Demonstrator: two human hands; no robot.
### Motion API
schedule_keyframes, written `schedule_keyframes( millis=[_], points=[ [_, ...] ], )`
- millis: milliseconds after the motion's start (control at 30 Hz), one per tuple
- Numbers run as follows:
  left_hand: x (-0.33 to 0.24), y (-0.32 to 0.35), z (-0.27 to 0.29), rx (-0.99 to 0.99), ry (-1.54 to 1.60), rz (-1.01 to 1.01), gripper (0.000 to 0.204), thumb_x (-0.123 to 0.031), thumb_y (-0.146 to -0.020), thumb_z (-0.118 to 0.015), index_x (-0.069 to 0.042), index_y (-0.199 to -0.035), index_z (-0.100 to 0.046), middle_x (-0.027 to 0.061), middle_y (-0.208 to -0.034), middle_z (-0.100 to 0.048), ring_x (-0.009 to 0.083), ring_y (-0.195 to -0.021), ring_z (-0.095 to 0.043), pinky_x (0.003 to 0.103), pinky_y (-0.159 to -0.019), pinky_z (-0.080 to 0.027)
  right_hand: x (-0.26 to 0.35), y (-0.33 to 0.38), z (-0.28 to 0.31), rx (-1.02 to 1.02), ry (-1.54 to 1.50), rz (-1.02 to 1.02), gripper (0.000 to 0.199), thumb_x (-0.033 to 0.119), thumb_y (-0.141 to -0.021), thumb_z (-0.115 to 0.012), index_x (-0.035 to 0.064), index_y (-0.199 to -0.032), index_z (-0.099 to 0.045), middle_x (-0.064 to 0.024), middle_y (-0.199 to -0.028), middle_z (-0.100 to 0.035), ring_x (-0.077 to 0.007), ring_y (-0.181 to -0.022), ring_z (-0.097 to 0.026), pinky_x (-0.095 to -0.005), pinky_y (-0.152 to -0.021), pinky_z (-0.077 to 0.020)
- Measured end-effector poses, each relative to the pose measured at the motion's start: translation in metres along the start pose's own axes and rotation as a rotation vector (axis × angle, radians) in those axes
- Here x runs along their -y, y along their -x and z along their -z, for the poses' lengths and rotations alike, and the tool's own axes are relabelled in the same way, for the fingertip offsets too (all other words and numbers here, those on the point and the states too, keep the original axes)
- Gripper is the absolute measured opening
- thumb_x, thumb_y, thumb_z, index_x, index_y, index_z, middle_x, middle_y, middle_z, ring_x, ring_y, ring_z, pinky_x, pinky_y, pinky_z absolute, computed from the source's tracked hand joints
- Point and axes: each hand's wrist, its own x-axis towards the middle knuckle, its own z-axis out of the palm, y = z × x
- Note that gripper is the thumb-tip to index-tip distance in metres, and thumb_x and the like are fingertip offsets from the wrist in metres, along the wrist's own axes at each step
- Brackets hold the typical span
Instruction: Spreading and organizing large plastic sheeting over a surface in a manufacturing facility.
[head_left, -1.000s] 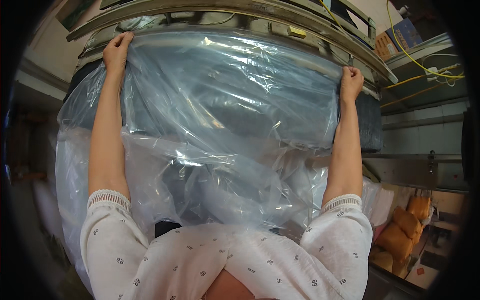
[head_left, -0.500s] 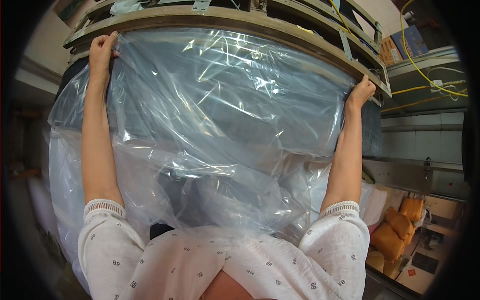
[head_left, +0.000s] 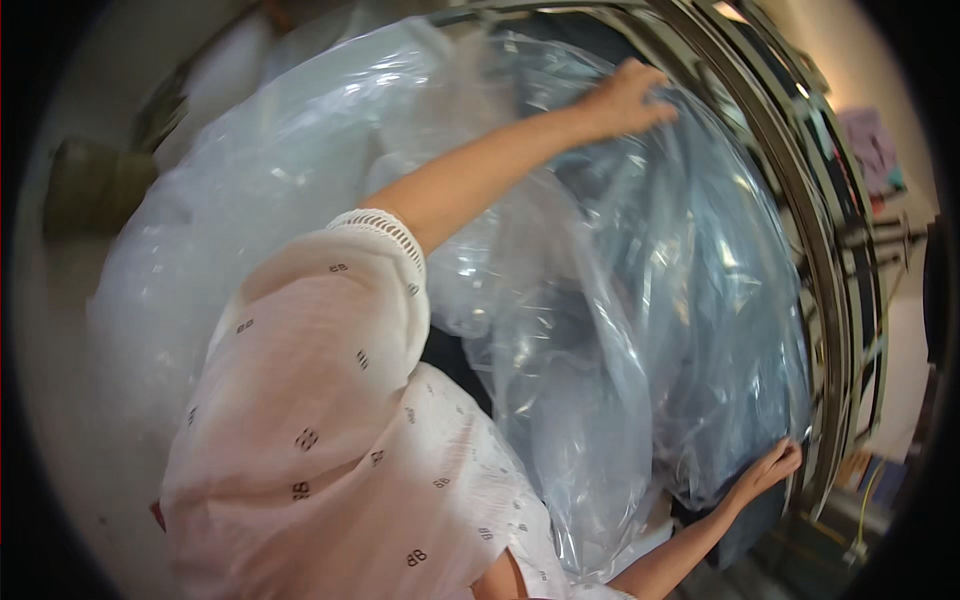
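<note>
A large sheet of clear plastic film (head_left: pixel 600 380) spreads in shiny folds in front of my body. My left hand (head_left: pixel 630 100) reaches over its upper part, fingers bent on the film and slightly blurred; film folds run down from the fingertips. Lower right, my right hand (head_left: pixel 775 468) has its fingers closed on the film's edge, close beside a long metal frame (head_left: pixel 800 220). Dark material shows through and beneath the film. My left arm crosses above the sheet, and my white patterned sleeve covers part of it.
The frame's rails curve along the right side. A whiter, cloudier mass of plastic (head_left: pixel 240 210) bulges at the left. Beyond it stands a dark olive roll-shaped object (head_left: pixel 95 190), blurred. A yellow cable (head_left: pixel 865 510) hangs at the lower right.
The view has swung left, so the frame now runs down the right side. My left hand has come away from the frame's rail; my right hand stays by it. The film has bunched into looser folds.
</note>
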Motion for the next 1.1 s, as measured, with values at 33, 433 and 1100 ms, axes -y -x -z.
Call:
schedule_keyframes(
  millis=[33,433,1100],
  points=[
    [-0.005,0.017,0.009,-0.072,0.005,-0.048,0.022,-0.020,-0.079,-0.062,-0.004,-0.094,-0.061,0.0083,-0.088,-0.061,0.0216,-0.087,-0.058,0.032,-0.074,-0.047,0.005,0.008,-0.001,0.065,0.060,0.047,0.028,0.021,-0.089,-0.049,-0.0045,-0.100,-0.050,-0.0174,-0.095,-0.049,-0.0302,-0.089,-0.046,-0.0384,-0.081,-0.0358],
    [0.235,0.160,0.274,-0.399,-0.530,0.591,0.018,-0.019,-0.084,-0.046,-0.011,-0.089,-0.061,0.0110,-0.086,-0.062,0.0223,-0.082,-0.061,0.035,-0.068,-0.046,-0.004,0.007,-0.011,0.161,0.245,0.023,0.033,0.028,-0.090,-0.045,0.0002,-0.107,-0.053,-0.0152,-0.104,-0.052,-0.0306,-0.098,-0.047,-0.0393,-0.086,-0.0331],
    [0.278,0.104,0.165,-0.312,-0.762,0.865,0.033,-0.037,-0.075,-0.059,-0.010,-0.093,-0.060,0.0133,-0.083,-0.060,0.0299,-0.088,-0.059,0.041,-0.074,-0.046,0.018,0.009,0.001,0.161,0.216,0.006,0.032,0.024,-0.089,-0.047,-0.0042,-0.103,-0.053,-0.0179,-0.098,-0.053,-0.0311,-0.091,-0.049,-0.0387,-0.081,-0.0379]
  ],
)
